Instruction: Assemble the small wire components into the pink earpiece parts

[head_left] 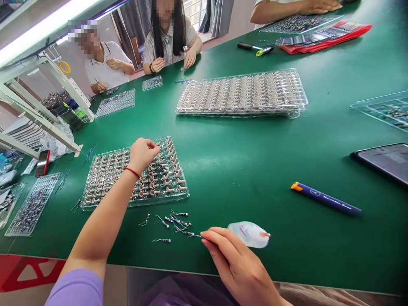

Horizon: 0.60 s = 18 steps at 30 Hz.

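Observation:
My left hand (143, 155) reaches over a clear plastic tray (134, 203) filled with rows of small beige cup-shaped parts with stems. Its thumb and fingers are pinched together at the tray's far right part; what is between them is hidden. Near the table's front edge, my right hand (240, 265) pinches the thin wire end of a small dark electronic component (190, 234). That component lies at the edge of a loose group of similar wired components (181, 222). Just behind my right hand is a whitish translucent piece (250, 234) with a brownish tip.
A stack of filled trays (242, 93) stands further back. To the right lie a blue tube-like object with an orange end (327, 198) and a phone (385, 159). A component tray (33, 206) is at left, beneath a lamp frame (63, 85). Other people sit across the table.

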Each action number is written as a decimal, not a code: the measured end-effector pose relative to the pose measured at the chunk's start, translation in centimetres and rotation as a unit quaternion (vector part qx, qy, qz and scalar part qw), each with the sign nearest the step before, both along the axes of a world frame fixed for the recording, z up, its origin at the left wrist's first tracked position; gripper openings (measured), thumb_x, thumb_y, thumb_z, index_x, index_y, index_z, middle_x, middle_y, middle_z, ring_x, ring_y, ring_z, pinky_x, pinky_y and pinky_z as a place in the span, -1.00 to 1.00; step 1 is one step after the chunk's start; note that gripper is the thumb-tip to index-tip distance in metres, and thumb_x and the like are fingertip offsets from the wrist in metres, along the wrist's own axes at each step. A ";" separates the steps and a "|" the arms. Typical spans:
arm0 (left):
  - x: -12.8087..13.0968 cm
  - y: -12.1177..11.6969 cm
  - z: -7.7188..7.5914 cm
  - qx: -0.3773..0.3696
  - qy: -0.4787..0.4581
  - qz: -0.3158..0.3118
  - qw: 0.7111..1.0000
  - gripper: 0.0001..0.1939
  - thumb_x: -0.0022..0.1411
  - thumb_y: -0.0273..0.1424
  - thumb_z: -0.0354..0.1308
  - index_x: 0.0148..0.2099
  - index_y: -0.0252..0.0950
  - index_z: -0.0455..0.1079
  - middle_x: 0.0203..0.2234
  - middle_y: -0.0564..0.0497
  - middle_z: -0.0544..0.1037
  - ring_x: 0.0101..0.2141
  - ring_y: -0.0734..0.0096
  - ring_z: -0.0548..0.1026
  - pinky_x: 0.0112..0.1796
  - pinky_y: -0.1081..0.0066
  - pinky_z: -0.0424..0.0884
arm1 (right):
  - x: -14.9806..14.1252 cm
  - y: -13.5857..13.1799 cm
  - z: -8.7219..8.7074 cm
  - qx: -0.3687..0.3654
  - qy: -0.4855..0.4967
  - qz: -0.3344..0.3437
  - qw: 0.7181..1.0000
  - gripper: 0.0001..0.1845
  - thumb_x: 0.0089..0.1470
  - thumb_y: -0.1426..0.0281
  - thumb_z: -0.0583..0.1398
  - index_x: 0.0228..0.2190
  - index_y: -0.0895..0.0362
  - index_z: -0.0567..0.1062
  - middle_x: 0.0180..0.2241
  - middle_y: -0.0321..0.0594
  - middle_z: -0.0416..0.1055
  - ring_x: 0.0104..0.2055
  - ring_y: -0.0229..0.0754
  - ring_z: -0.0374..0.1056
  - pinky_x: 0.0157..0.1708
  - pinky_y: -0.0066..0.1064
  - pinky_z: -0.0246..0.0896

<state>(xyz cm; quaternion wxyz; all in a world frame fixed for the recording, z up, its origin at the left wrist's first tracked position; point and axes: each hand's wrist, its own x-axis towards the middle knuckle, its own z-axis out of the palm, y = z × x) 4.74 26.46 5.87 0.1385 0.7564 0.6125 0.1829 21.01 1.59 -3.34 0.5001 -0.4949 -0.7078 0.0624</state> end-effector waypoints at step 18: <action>-1.6 -25.4 -3.9 -0.235 -0.494 0.040 0.836 -0.86 -0.07 -0.23 0.45 -0.38 -0.07 0.66 -0.45 -0.05 0.51 -0.43 0.36 0.46 -0.43 0.42 0.40 | -1.1 -2.5 3.5 -0.053 0.141 0.113 0.982 -0.84 0.21 0.57 0.11 -0.24 0.10 0.43 -0.42 -0.22 0.50 -0.43 -0.29 0.48 -0.41 -0.56 0.45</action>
